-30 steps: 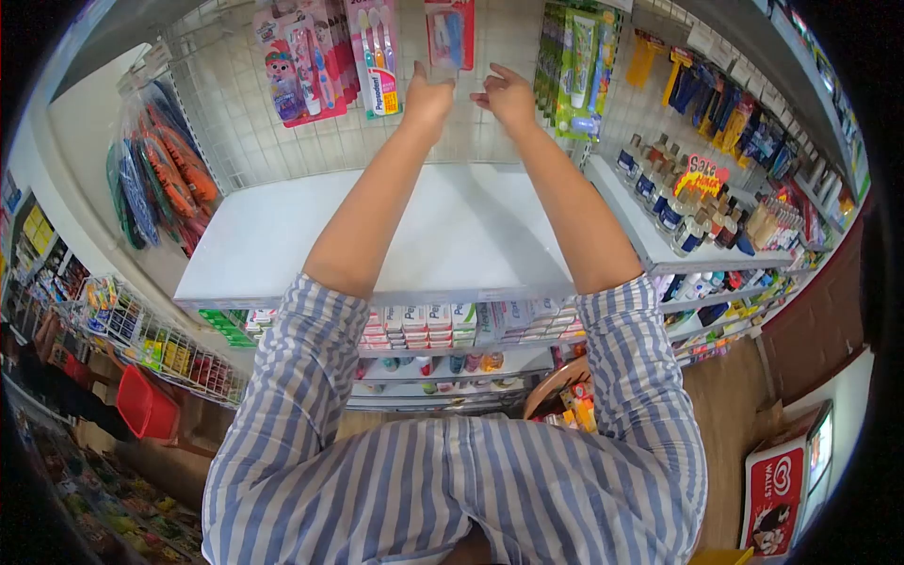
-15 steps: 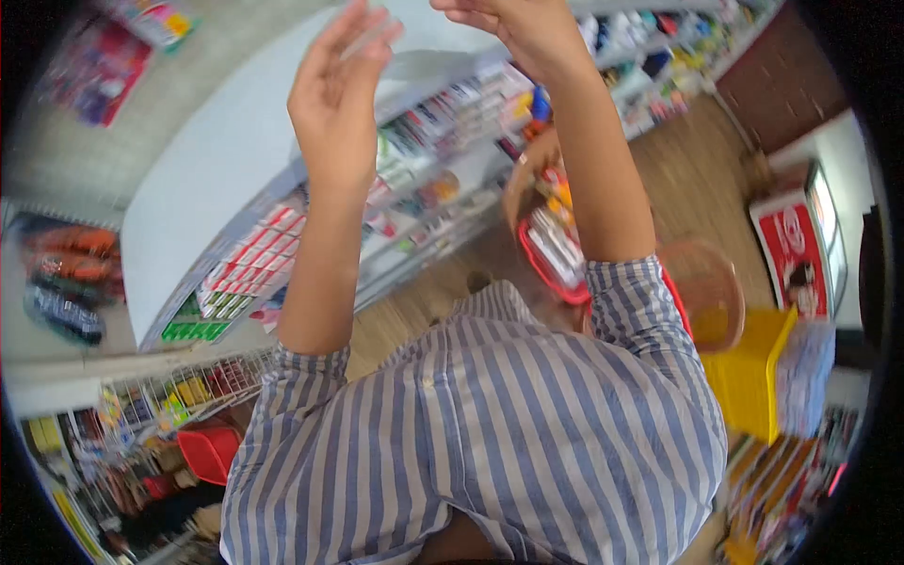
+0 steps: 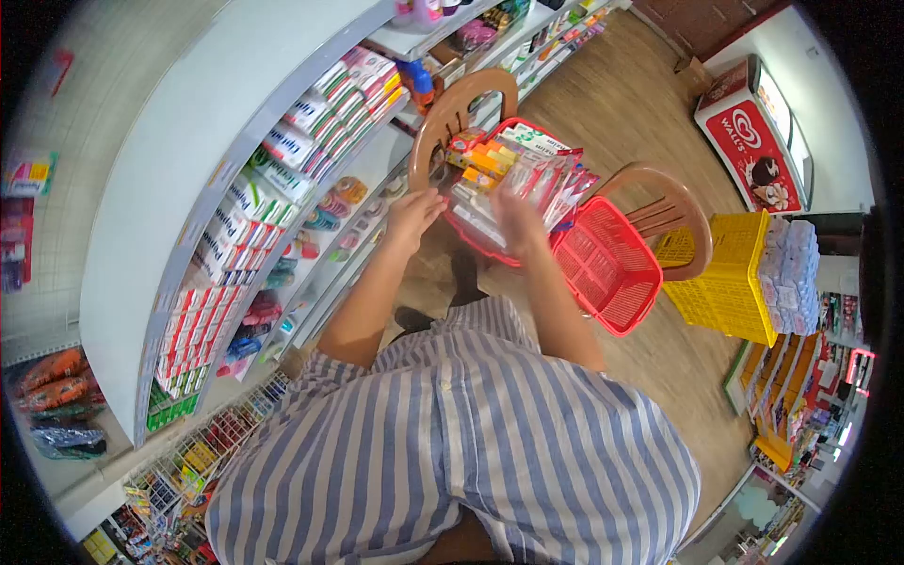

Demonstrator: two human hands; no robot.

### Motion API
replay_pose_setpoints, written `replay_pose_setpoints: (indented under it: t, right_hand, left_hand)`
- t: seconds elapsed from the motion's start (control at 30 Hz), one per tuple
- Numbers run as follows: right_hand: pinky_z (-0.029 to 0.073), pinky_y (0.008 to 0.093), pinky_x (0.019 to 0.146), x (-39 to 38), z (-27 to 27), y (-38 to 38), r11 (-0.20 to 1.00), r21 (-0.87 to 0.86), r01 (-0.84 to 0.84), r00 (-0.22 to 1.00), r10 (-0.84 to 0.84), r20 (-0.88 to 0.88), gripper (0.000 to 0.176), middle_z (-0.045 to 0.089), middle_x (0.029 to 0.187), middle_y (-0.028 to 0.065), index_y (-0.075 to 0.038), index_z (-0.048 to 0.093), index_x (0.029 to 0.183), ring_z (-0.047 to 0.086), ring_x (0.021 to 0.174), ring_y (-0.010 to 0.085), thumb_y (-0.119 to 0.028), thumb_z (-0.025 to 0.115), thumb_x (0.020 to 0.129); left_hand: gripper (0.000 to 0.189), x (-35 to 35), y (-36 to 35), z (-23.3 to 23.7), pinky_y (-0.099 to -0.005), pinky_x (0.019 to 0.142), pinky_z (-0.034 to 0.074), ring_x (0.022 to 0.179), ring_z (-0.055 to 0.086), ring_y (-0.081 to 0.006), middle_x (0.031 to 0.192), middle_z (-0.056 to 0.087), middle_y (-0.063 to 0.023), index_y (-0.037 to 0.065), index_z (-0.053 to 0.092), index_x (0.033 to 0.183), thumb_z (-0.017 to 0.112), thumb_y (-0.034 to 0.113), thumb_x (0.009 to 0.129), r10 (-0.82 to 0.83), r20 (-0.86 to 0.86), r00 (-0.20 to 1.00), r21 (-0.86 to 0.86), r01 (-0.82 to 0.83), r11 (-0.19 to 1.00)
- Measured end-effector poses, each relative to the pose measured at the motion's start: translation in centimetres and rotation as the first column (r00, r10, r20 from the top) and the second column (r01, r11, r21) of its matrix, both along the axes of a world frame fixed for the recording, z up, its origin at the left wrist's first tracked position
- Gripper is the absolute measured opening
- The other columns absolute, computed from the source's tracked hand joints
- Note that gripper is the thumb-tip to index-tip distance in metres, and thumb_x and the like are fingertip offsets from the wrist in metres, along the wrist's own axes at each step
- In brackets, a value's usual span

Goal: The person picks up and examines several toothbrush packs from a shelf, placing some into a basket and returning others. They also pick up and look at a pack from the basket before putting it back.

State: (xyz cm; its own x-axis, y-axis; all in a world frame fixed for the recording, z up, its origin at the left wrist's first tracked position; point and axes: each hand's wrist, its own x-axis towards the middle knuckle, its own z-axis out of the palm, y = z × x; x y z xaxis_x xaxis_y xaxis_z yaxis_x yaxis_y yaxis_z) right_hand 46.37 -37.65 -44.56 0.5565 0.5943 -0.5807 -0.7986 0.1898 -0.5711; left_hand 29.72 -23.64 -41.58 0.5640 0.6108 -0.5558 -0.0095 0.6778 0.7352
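Beside the left rim of a red basket [image 3: 485,247] is my left hand [image 3: 414,220], its fingers loosely bent and apart, with nothing visible in them. My right hand [image 3: 517,220] hovers over the same basket, smeared by motion, so its fingers and any grip cannot be made out. Inside lie toothbrush packs [image 3: 563,184] in clear and red packaging, small orange-yellow boxes [image 3: 490,160] and white-and-green boxes [image 3: 533,140]. The basket rests on a brown chair [image 3: 471,89], which hides its seat. My right hand covers part of the contents.
On my left a curved white shelf [image 3: 122,282] holds stacked toothpaste boxes [image 3: 240,226]. Another red basket [image 3: 607,264] sits on a second brown chair [image 3: 673,193]. Yellow crates [image 3: 725,278] and a red freezer [image 3: 749,141] stand to the right on the wooden floor [image 3: 603,94].
Both hands have come down from above the shelf top to the filled basket. My view has shifted, bringing both baskets and chairs into plain sight.
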Motion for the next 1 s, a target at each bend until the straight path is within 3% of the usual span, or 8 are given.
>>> replay_pose_setpoints:
  t: [0.1,0.17,0.27,0.43,0.5,0.73,0.83,1.0]
  right_hand:
    - [0.057,0.0278,0.072,-1.3,-6.9,0.9,0.989,0.145,-0.007,0.999,0.014,-0.05,0.003,0.061,0.089,0.0072,-0.003,0.059,0.091,0.065,0.082,0.0176,-0.002,0.059,0.088]
    - [0.057,0.0365,0.069,-2.9,-5.1,0.7,0.955,-0.101,0.279,0.948,-0.29,-0.134,0.021,0.055,0.1,0.0124,-0.001,0.049,0.105,0.062,0.082,0.0239,-0.003,0.06,0.088]
    - [0.056,0.0378,0.065,-2.6,-7.4,0.3,0.897,-0.276,0.346,0.914,-0.389,-0.116,0.038,0.053,0.107,0.016,-0.003,0.037,0.119,0.062,0.082,0.029,-0.003,0.059,0.089]
    - [0.056,0.0372,0.066,-1.8,-7.9,-1.1,0.862,-0.395,0.317,0.919,-0.382,-0.097,0.045,0.053,0.109,0.0172,-0.002,0.034,0.126,0.062,0.085,0.0289,-0.004,0.06,0.089]
    - [0.056,0.0348,0.065,-1.5,-9.2,-1.9,0.953,-0.213,0.217,0.96,-0.248,-0.133,0.041,0.055,0.107,0.0161,0.001,0.039,0.125,0.063,0.083,0.0257,-0.006,0.059,0.091]
    - [0.056,0.0289,0.069,-1.1,-8.2,-1.6,0.927,-0.34,0.161,0.987,-0.161,0.028,0.022,0.064,0.101,0.0103,0.003,0.058,0.111,0.064,0.083,0.02,-0.008,0.058,0.092]
    - [0.056,0.0303,0.069,-0.8,-8.8,-1.7,0.929,-0.341,0.145,0.987,-0.115,0.109,0.02,0.065,0.099,0.0099,0.002,0.061,0.106,0.065,0.078,0.0195,-0.011,0.06,0.092]
    - [0.057,0.0307,0.068,-0.9,-8.8,-1.3,0.919,-0.362,0.158,0.985,-0.123,0.119,0.019,0.065,0.095,0.009,0.003,0.061,0.105,0.067,0.08,0.0202,-0.011,0.058,0.093]
  left_hand:
    - [0.02,3.8,1.3,-4.8,-0.025,0.085,0.054,0.093,0.065,-0.0206,0.099,0.065,-0.0107,0.0,0.06,0.105,0.065,0.012,0.089,0.039,-0.067,0.997,-0.131,-0.048,0.99]
    - [0.019,5.7,1.4,-9.3,-0.0249,0.084,0.055,0.092,0.065,-0.0202,0.1,0.065,-0.009,0.002,0.061,0.104,0.065,0.011,0.088,0.008,-0.107,0.994,-0.144,-0.024,0.989]
    - [0.024,7.5,0.5,-17.7,-0.0289,0.086,0.055,0.097,0.063,-0.0201,0.106,0.064,-0.0066,0.006,0.061,0.108,0.068,0.017,0.087,0.0,-0.294,0.956,-0.275,-0.084,0.958]
    - [0.028,10.3,-2.4,-16.0,-0.0368,0.087,0.052,0.095,0.062,-0.0263,0.112,0.062,-0.0095,0.005,0.058,0.112,0.065,0.021,0.09,-0.172,-0.295,0.94,-0.515,-0.005,0.857]
    - [0.025,10.4,-2.5,-17.9,-0.0375,0.077,0.051,0.089,0.061,-0.0262,0.109,0.063,-0.0096,0.006,0.059,0.111,0.061,0.021,0.092,-0.28,-0.108,0.954,-0.6,0.162,0.784]
    - [0.016,10.7,-2.7,-20.2,-0.0361,0.07,0.048,0.081,0.059,-0.0177,0.096,0.064,-0.0032,0.009,0.06,0.103,0.057,0.023,0.095,-0.185,0.083,0.979,-0.641,0.194,0.742]
    - [0.014,11.1,-3.0,-20.6,-0.0332,0.07,0.05,0.078,0.058,-0.0161,0.092,0.062,-0.0011,0.009,0.059,0.102,0.055,0.021,0.097,-0.168,0.008,0.986,-0.601,0.139,0.787]
    - [0.013,10.7,-2.7,-21.9,-0.0243,0.066,0.052,0.084,0.062,-0.0169,0.095,0.062,-0.0054,0.005,0.058,0.105,0.058,0.011,0.094,-0.133,0.102,0.986,-0.597,0.168,0.784]
